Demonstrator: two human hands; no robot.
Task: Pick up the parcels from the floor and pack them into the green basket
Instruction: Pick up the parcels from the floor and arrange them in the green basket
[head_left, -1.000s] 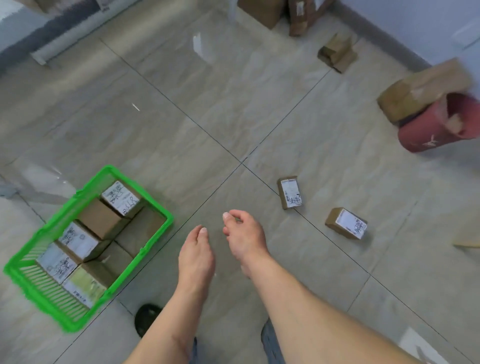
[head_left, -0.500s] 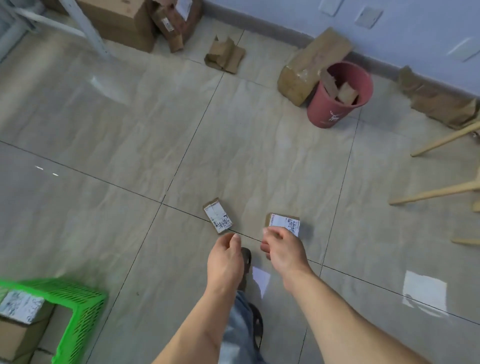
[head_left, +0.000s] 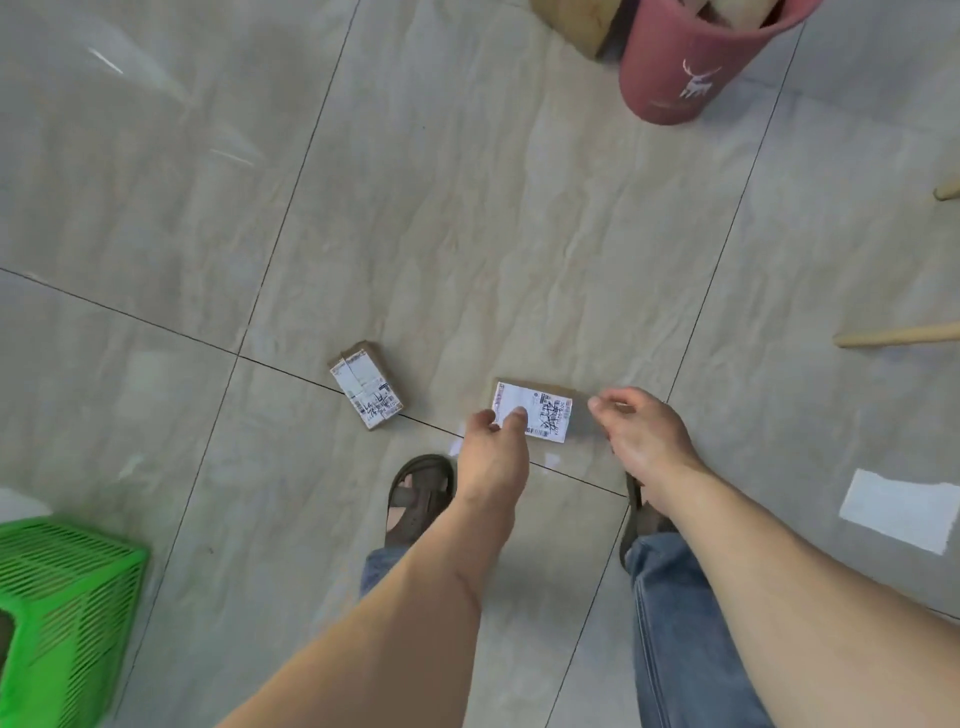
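Two small brown parcels with white labels lie on the tiled floor. The left parcel (head_left: 367, 387) lies alone, untouched. My left hand (head_left: 493, 452) pinches the left end of the right parcel (head_left: 540, 415), thumb on its label. My right hand (head_left: 641, 434) hovers at that parcel's right end, fingers loosely apart and holding nothing. Whether the parcel is off the floor I cannot tell. A corner of the green basket (head_left: 67, 597) shows at the lower left, well away from both hands; its inside is hidden.
A red bin (head_left: 685, 67) stands at the top right with a cardboard box (head_left: 576, 23) beside it. Wooden legs (head_left: 893, 335) reach in from the right. A white patch (head_left: 898, 512) lies on the floor. My sandalled foot (head_left: 421, 493) stands below the parcels.
I have stepped and bent closer to the parcels. My left hand moved right onto the right parcel's left end, and my right hand shifted to its right end. The basket slid toward the frame's corner.
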